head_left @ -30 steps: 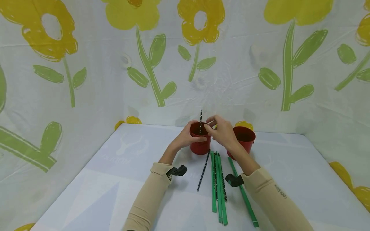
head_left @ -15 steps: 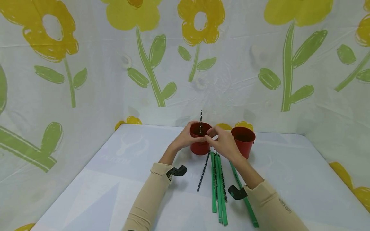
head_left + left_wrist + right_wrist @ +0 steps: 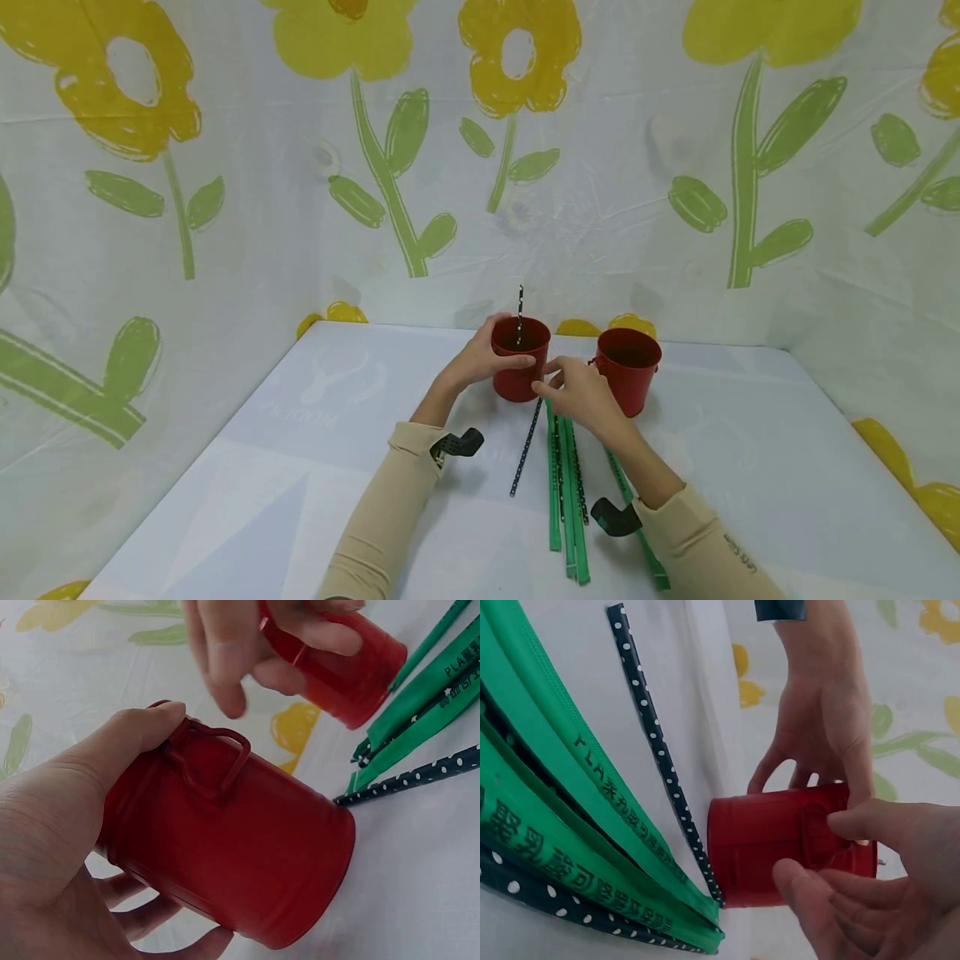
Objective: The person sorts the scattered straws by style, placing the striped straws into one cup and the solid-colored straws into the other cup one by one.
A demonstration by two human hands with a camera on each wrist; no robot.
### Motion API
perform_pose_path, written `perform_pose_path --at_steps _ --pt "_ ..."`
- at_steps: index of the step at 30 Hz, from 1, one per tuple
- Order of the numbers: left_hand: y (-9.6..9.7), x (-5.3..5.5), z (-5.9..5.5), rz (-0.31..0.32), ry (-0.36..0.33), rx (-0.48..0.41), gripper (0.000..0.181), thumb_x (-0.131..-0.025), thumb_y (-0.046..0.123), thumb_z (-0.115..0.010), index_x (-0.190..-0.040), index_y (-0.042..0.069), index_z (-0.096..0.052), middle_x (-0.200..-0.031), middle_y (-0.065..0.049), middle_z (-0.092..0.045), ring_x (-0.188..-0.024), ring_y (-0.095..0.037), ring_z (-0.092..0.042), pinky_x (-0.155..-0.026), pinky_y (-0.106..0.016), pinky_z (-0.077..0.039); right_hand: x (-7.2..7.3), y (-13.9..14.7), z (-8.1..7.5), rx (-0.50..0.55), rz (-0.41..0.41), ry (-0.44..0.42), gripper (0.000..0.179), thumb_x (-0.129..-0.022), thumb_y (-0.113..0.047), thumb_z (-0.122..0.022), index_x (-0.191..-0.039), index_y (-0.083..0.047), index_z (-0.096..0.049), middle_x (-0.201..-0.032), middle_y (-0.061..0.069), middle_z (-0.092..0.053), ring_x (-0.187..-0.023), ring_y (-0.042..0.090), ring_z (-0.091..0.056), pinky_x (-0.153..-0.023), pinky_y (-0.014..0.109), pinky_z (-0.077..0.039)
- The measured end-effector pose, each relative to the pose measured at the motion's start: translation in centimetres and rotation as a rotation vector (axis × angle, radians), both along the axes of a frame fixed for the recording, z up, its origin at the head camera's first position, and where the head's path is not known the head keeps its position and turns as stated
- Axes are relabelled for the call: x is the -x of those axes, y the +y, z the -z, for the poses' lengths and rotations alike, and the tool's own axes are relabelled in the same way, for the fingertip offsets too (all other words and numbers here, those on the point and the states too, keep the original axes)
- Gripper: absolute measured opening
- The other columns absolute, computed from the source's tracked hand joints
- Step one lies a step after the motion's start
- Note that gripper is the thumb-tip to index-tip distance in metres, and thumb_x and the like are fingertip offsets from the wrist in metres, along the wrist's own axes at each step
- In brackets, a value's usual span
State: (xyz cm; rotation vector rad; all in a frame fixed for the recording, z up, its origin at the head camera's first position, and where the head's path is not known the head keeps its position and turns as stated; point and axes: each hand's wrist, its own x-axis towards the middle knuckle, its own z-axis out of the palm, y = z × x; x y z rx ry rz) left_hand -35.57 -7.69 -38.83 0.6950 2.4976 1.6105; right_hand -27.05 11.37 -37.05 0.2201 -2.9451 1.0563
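My left hand (image 3: 477, 358) grips a small red bucket (image 3: 517, 385), thumb near the rim and fingers round its far side. One black straw with white dots (image 3: 521, 304) stands upright in it. In the left wrist view, a folded wire handle (image 3: 241, 761) hangs at the bucket's side. My right hand (image 3: 588, 398) hovers by the bucket's right side, fingers loosely bent and holding nothing. In the right wrist view its thumb and fingertips are right at the handle. A loose dotted straw (image 3: 527, 450) lies on the table in front of the bucket.
A second red bucket (image 3: 632, 385) stands just right of my right hand. Several green-wrapped straws (image 3: 572, 533) with printed writing lie in a bundle in front, dotted straws among them. Another green-wrapped straw (image 3: 619, 479) lies partly under my right forearm. Flowered cloth (image 3: 600, 208) hangs behind the table.
My right hand has come down from the bucket's rim to its lower right side, nearer to me. The left hand keeps its grip, and the upright straw stays in place.
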Motion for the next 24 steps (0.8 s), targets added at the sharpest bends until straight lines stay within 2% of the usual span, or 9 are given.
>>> perform_pose_path --at_steps 4,8,11,18,24 --pt "0.0 0.1 0.1 0.007 -0.006 -0.008 0.089 -0.083 0.030 -0.077 -0.152 0.015 -0.022 -0.146 -0.004 -0.046 -0.132 -0.024 -0.046 -0.106 -0.045 -0.048 0.1 -0.6 0.6 -0.036 0.001 -0.101 0.053 -0.090 -0.032 -0.071 -0.131 -0.002 -0.058 -0.086 0.010 -0.072 -0.058 0.016 -0.066 -0.060 0.026 -0.058" --pt "0.0 0.2 0.2 0.007 -0.008 -0.012 0.090 -0.083 0.030 -0.078 -0.152 0.014 -0.022 -0.144 -0.003 -0.047 -0.131 -0.023 -0.047 -0.105 -0.045 -0.048 -0.1 -1.4 0.8 -0.094 0.001 -0.164 0.058 -0.089 -0.033 -0.071 -0.134 0.000 -0.055 -0.072 0.007 -0.068 -0.056 0.016 -0.064 -0.057 0.024 -0.056" --pt "0.0 0.3 0.2 0.003 -0.004 -0.006 0.090 -0.082 0.031 -0.078 -0.151 0.015 -0.023 -0.144 -0.003 -0.047 -0.131 -0.022 -0.047 -0.104 -0.044 -0.049 -0.4 -1.9 1.0 -0.133 0.004 -0.193 0.059 -0.089 -0.032 -0.072 -0.134 0.000 -0.055 -0.069 0.007 -0.066 -0.055 0.017 -0.064 -0.054 0.022 -0.055" --pt "0.0 0.2 0.2 -0.007 -0.018 -0.001 0.091 -0.082 0.033 -0.078 -0.152 0.016 -0.022 -0.145 -0.003 -0.046 -0.132 -0.023 -0.047 -0.106 -0.046 -0.047 -0.6 -2.7 1.6 -0.191 0.033 -0.249 0.049 -0.086 -0.036 -0.074 -0.117 -0.002 -0.057 -0.067 0.009 -0.064 -0.052 0.019 -0.063 -0.050 0.021 -0.053" --pt "0.0 0.1 0.1 -0.017 -0.022 0.010 0.092 -0.082 0.035 -0.078 -0.152 0.017 -0.022 -0.146 -0.003 -0.045 -0.133 -0.023 -0.046 -0.107 -0.046 -0.047 -0.9 -3.2 1.8 -0.265 0.028 -0.261 0.043 -0.084 -0.037 -0.076 -0.103 -0.004 -0.058 -0.061 0.009 -0.063 -0.050 0.019 -0.061 -0.047 0.021 -0.049"
